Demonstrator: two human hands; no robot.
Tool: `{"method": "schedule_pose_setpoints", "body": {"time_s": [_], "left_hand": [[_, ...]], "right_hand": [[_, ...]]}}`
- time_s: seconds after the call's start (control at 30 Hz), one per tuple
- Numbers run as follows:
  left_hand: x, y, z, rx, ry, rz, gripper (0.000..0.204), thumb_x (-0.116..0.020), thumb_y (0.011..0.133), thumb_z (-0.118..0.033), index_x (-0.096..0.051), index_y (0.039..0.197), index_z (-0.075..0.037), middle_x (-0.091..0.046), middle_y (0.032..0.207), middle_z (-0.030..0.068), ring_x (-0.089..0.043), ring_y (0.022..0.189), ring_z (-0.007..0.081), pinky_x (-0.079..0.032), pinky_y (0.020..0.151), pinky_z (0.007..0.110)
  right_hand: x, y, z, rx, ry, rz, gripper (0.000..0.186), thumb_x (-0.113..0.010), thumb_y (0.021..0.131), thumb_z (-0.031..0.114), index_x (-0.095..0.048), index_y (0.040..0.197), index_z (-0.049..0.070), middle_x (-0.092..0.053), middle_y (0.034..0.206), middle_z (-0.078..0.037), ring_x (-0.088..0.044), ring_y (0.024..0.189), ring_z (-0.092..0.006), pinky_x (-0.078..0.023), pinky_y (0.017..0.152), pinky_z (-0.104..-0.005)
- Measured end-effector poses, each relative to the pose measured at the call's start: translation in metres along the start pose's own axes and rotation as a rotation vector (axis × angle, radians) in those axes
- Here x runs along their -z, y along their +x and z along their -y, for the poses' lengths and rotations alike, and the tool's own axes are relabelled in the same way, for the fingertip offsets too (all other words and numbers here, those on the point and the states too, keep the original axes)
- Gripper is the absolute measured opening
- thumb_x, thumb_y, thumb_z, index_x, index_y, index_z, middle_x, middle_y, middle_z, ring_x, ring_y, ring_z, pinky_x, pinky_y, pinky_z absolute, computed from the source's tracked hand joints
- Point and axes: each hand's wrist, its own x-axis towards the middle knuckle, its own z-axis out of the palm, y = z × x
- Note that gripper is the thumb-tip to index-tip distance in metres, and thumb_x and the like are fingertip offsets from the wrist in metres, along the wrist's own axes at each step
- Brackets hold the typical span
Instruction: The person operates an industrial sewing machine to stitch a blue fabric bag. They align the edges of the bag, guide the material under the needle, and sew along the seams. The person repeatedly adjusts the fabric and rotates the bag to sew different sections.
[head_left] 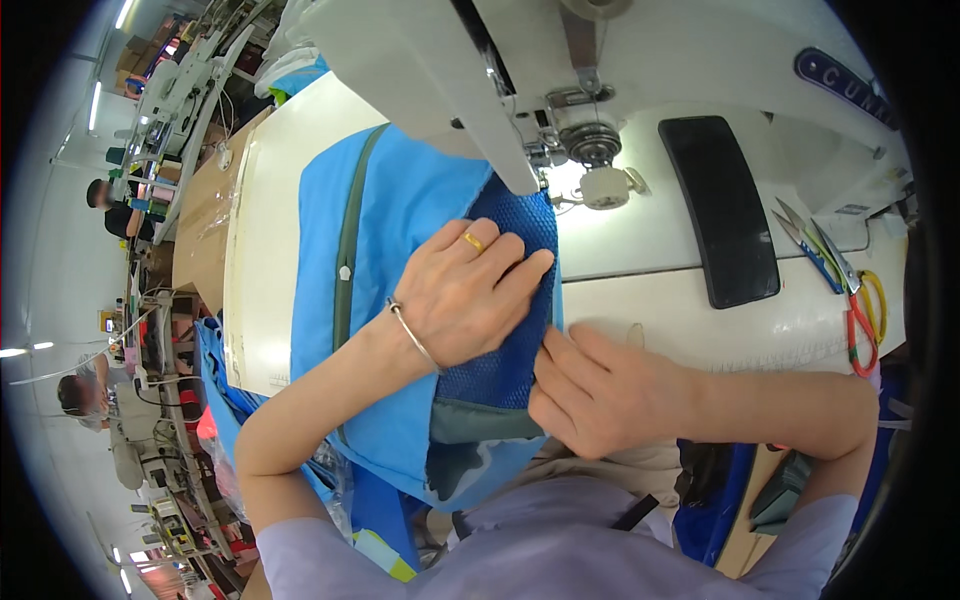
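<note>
On the white table (pixel 265 220) lies the blue fabric piece (pixel 385 240), its long axis running front to back, far end pointing away from the person (pixel 560 540). The left hand (pixel 460 290) rests palm-down on its mesh, fingers loosely bent, gripping nothing I can see. The right hand (pixel 605 390) curls at the mesh edge; I can't tell whether it pinches. Rightmost, the sewing machine (pixel 720 50) wears a dark lettered plate (pixel 845 88).
</note>
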Motion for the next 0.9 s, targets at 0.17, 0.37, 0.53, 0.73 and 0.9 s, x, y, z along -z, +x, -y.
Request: {"method": "schedule_pose_setpoints", "body": {"time_s": [0.17, 0.37, 0.53, 0.73, 0.9], "left_hand": [[0.013, 0.03, -0.009, 0.411, -0.139, 0.19, 0.034, -0.084, 0.078, -0.033, -0.068, 0.09, -0.006, -0.069, 0.081, 0.0073, -0.069, 0.068, 0.0244, -0.052, 0.057, 0.036], [0.021, 0.028, 0.01, 0.691, -0.476, 0.41, 0.021, -0.076, 0.084, -0.018, -0.068, 0.097, -0.005, -0.073, 0.09, 0.0073, -0.07, 0.067, 0.0174, -0.055, 0.062, 0.034], [0.013, 0.019, -0.002, 0.567, -0.316, 0.105, 0.008, -0.073, 0.084, -0.013, -0.07, 0.088, -0.006, -0.069, 0.086, 0.0074, -0.068, 0.065, 0.0239, -0.053, 0.059, 0.036], [0.017, 0.028, -0.007, 0.488, -0.109, 0.241, 0.014, -0.076, 0.081, -0.019, -0.067, 0.083, -0.008, -0.064, 0.078, 0.0061, -0.065, 0.063, 0.029, -0.051, 0.057, 0.039], [0.015, 0.029, -0.006, 0.522, -0.162, 0.248, 0.018, -0.079, 0.08, -0.022, -0.069, 0.081, -0.006, -0.066, 0.076, 0.0063, -0.065, 0.063, 0.0254, -0.05, 0.057, 0.037]], "right_hand": [[0.012, 0.009, -0.003, 0.058, -0.024, -0.037, 0.018, -0.064, 0.085, 0.015, -0.068, 0.087, -0.002, -0.071, 0.088, -0.018, -0.07, 0.086, -0.0309, -0.054, 0.074, -0.0369], [0.01, 0.0, -0.008, 0.037, 0.03, -0.066, 0.022, -0.069, 0.083, 0.019, -0.069, 0.092, -0.002, -0.071, 0.098, -0.018, -0.069, 0.093, -0.0317, -0.054, 0.078, -0.0382], [-0.009, -0.01, -0.024, -0.162, 0.126, -0.079, 0.025, -0.07, 0.078, 0.02, -0.069, 0.091, -0.002, -0.069, 0.103, -0.018, -0.065, 0.098, -0.0319, -0.053, 0.082, -0.0388], [-0.016, -0.014, -0.021, -0.136, 0.173, -0.07, 0.025, -0.068, 0.077, 0.015, -0.07, 0.094, -0.004, -0.068, 0.107, -0.017, -0.063, 0.105, -0.0301, -0.052, 0.086, -0.0382], [-0.013, -0.014, -0.02, -0.145, 0.207, -0.125, 0.029, -0.066, 0.078, 0.013, -0.068, 0.102, -0.004, -0.067, 0.11, -0.017, -0.063, 0.107, -0.0306, -0.053, 0.089, -0.0387]]}}
